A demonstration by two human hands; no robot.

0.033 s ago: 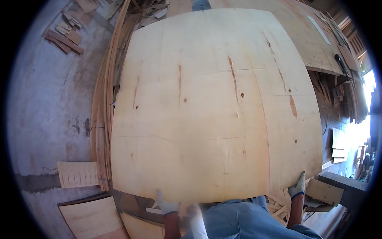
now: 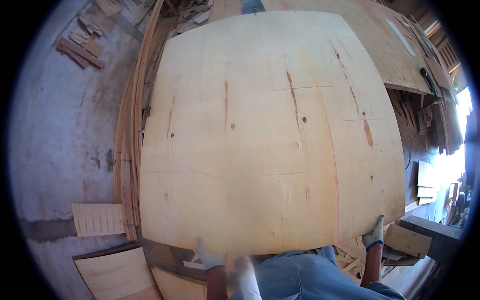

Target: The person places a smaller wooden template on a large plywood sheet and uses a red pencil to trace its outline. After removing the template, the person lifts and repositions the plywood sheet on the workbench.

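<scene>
A large, pale plywood sheet [image 2: 240, 150] with brown knots and streaks fills the middle of the view, its near edge close to my body. My left hand [image 2: 210, 258], in a whitish glove, grips that near edge left of centre, the thumb lying on top. At the near right corner my right hand [image 2: 373, 237], gloved with a blue cuff, holds the same sheet, thumb on the upper face. The fingers of both hands are hidden under the sheet. Between my left hand and my blue clothing, a blurred white, rod-like thing [image 2: 248, 280] rises; its kind is unclear.
Long wooden strips [image 2: 131, 125] run along the left side. A wooden worktable [image 2: 360, 30] stands at the far right, bearing a black-handled tool [image 2: 428, 79]. A grey beam [image 2: 431, 230] juts out near my right hand. Wood scraps [image 2: 350, 260] lie below the sheet.
</scene>
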